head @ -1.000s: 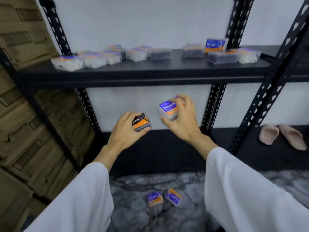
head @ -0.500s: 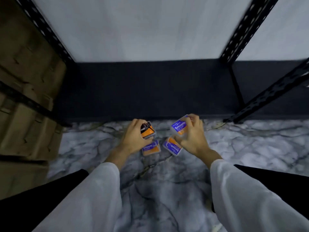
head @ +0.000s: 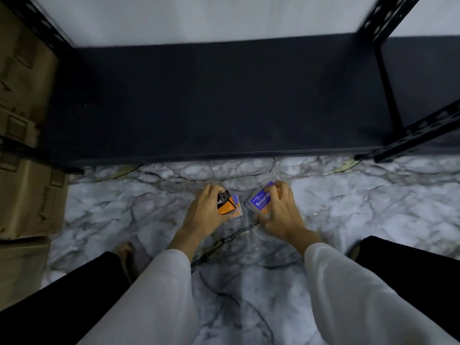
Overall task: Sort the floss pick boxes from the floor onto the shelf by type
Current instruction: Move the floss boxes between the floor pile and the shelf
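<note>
My left hand (head: 202,211) grips a black-and-orange charcoal floss pick box (head: 225,204) low over the marble floor (head: 348,200). Under it a purple-and-orange box (head: 238,207) lies on the floor, mostly hidden by the held box and my fingers. My right hand (head: 280,210) holds a purple "Smooth" floss pick box (head: 260,200), with another box's orange edge (head: 265,212) showing beneath it. The black bottom shelf (head: 211,100) lies just beyond both hands. The upper shelf is out of view.
Stacked cardboard cartons (head: 22,155) stand at the left against the rack. Black perforated uprights (head: 410,140) rise at the right. My knees in dark trousers (head: 410,270) frame the floor, with a bare foot (head: 124,252) at the left.
My view has dropped from the upper shelf to the floor. Both hands, still holding their boxes, have come down onto the two boxes lying on the floor.
</note>
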A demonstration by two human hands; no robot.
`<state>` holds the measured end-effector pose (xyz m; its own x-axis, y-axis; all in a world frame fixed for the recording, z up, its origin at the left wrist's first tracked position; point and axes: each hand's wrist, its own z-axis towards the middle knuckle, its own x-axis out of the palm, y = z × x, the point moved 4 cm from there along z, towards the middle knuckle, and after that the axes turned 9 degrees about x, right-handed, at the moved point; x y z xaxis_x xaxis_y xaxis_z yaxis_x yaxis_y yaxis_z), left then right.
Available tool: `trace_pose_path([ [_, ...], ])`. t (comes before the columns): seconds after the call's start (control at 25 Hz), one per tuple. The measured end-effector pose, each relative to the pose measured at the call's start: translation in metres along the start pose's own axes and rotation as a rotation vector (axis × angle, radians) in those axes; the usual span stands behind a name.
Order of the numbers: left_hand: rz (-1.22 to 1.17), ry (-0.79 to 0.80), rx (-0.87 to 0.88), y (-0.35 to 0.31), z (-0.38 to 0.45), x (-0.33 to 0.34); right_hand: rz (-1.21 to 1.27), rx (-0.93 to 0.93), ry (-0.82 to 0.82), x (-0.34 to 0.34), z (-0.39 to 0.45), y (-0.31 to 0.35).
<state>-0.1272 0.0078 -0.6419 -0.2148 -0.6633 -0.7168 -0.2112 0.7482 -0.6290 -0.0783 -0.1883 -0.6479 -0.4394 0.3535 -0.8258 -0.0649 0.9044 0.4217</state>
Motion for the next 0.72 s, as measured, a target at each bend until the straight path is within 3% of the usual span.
trace_pose_path([
  [0.2,-0.026,-0.02,0.015,0.001,0.002,0.002,-0.108,-0.011,0.013,0.0,0.006,0.0],
  [0.4,0.037,-0.018,0.031,-0.018,0.005,-0.024,0.039,-0.021,0.02,-0.029,0.003,0.018],
  [0.6,0.013,0.0,0.047,-0.064,-0.01,-0.088,0.132,0.004,0.073,-0.106,-0.013,0.057],
  [0.72,0.145,-0.049,0.129,-0.119,-0.034,-0.155,0.157,-0.031,0.064,-0.176,-0.038,0.088],
])
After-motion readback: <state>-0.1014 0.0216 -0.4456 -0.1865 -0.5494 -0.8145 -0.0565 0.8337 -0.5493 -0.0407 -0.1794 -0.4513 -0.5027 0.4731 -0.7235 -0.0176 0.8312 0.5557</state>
